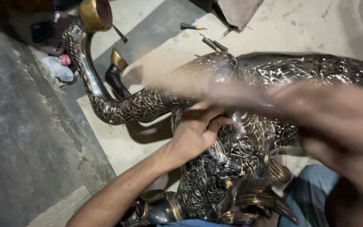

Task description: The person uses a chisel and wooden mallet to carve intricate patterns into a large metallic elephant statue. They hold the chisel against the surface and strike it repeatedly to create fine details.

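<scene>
A large ornate metal sculpture (232, 168), dark with engraved silver patterns and brass trim, lies across my lap and the floor. Its long curved neck (89, 80) runs up to a brass-rimmed end (95, 14) at the top left. My left hand (196, 132) rests fisted against the body just below the neck joint; whether it holds a small tool is hidden. My right hand and forearm (316, 113) sweep across the body in heavy blur, so its fingers cannot be made out.
Several pointed chisels or punches (213, 42) lie on the pale floor behind the sculpture. A crumpled white bag (57, 69) and dark items sit at the top left. A grey concrete strip (17, 138) runs down the left. My jeans-clad knee (311, 189) is at the bottom right.
</scene>
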